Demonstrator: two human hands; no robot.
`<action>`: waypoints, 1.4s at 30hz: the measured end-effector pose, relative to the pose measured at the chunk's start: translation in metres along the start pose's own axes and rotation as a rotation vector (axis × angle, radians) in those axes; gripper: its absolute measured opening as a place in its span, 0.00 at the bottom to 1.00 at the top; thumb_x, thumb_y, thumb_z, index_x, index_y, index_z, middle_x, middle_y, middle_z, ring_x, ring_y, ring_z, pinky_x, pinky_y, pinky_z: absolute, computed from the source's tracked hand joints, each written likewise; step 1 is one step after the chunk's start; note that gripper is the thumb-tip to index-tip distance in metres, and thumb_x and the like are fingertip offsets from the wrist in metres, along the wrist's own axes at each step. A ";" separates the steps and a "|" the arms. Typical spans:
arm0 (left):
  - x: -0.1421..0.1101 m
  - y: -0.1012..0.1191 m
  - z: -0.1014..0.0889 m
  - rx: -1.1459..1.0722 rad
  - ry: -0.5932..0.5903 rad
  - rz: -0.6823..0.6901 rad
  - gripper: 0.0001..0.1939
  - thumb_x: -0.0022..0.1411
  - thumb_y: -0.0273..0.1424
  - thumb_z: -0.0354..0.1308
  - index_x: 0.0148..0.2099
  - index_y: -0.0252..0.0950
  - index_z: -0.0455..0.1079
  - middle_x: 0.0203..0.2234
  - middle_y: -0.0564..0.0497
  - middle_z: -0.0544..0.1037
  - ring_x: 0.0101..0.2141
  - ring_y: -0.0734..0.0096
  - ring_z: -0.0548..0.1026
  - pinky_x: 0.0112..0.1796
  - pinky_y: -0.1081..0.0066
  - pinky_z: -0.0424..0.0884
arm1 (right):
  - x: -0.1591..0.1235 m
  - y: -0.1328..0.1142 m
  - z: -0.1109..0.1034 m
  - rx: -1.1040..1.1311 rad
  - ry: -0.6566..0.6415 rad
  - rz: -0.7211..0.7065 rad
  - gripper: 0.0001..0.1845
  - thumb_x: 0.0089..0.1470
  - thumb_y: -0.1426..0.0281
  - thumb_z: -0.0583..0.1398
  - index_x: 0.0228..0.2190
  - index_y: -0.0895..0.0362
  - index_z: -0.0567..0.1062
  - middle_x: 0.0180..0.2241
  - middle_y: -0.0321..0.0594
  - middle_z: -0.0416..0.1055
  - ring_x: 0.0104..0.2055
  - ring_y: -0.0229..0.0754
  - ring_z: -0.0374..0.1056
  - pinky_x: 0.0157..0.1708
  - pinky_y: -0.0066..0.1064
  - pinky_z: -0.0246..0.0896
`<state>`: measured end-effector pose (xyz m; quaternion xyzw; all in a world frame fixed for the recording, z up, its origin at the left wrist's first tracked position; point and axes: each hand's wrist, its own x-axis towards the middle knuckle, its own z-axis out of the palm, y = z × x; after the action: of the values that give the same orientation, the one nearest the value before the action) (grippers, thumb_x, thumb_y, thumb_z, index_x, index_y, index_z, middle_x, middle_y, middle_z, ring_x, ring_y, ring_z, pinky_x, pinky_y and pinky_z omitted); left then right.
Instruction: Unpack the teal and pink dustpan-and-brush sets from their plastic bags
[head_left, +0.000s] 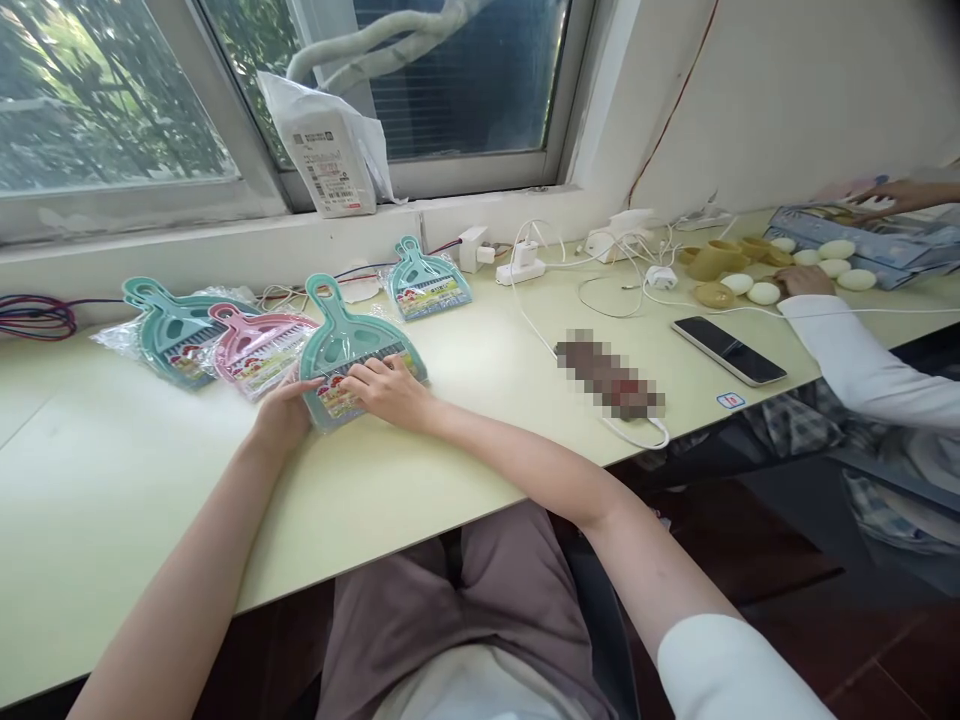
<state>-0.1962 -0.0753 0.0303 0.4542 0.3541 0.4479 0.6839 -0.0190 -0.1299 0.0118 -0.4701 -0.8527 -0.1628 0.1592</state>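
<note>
A teal mini dustpan-and-brush set [346, 345] in clear wrapping lies on the pale yellow-green table [112, 480]. My left hand [283, 408] grips its near left edge, fingers curled over the wrapping. My right hand [390, 388] rests on its lower right part, fingers bent and pressing on the packet. Beside it to the left lie a pink set [251, 345] and another teal set [169, 330]. A third teal set [427, 280] lies farther back, near the wall.
Chargers and white cables [525, 268] sprawl at the back. A black phone [727, 350] lies to the right. Another person's hands [802, 282] work among white eggs and yellow cups [712, 262]. A white parcel [330, 160] leans on the window sill.
</note>
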 end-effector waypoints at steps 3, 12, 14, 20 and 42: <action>0.001 -0.001 -0.001 -0.024 0.023 0.002 0.28 0.48 0.19 0.59 0.54 0.35 0.66 0.34 0.49 0.80 0.36 0.60 0.79 0.39 0.64 0.78 | 0.000 0.000 0.001 0.014 0.017 -0.003 0.16 0.68 0.69 0.46 0.53 0.55 0.65 0.49 0.46 0.68 0.52 0.49 0.60 0.47 0.40 0.47; -0.002 0.001 0.003 0.011 0.003 0.013 0.31 0.50 0.19 0.57 0.57 0.38 0.65 0.38 0.49 0.81 0.39 0.58 0.79 0.40 0.61 0.79 | -0.002 0.000 0.001 0.121 0.095 0.114 0.09 0.65 0.66 0.54 0.43 0.56 0.69 0.49 0.46 0.68 0.51 0.49 0.59 0.48 0.40 0.47; -0.002 0.002 0.003 0.011 -0.006 0.017 0.30 0.51 0.19 0.56 0.58 0.39 0.64 0.38 0.49 0.81 0.40 0.58 0.79 0.40 0.60 0.79 | -0.003 0.001 0.000 0.142 0.097 0.163 0.09 0.65 0.66 0.54 0.42 0.56 0.69 0.50 0.46 0.67 0.52 0.49 0.59 0.48 0.40 0.47; 0.003 0.001 0.004 0.028 0.086 -0.003 0.31 0.50 0.19 0.57 0.58 0.35 0.63 0.35 0.49 0.81 0.31 0.62 0.80 0.38 0.61 0.79 | -0.001 0.006 0.007 0.180 0.039 0.048 0.10 0.67 0.70 0.50 0.46 0.55 0.68 0.48 0.44 0.69 0.51 0.46 0.62 0.46 0.37 0.51; 0.018 -0.010 0.007 -0.025 0.242 -0.033 0.09 0.63 0.23 0.52 0.46 0.32 0.67 0.25 0.52 0.77 0.23 0.72 0.75 0.24 0.73 0.75 | -0.007 0.010 -0.006 -0.005 0.068 -0.350 0.13 0.67 0.77 0.46 0.45 0.55 0.68 0.47 0.42 0.69 0.52 0.42 0.65 0.50 0.37 0.57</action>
<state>-0.1808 -0.0624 0.0215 0.3826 0.4358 0.4926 0.6489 -0.0061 -0.1321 0.0157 -0.3089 -0.9153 -0.2058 0.1561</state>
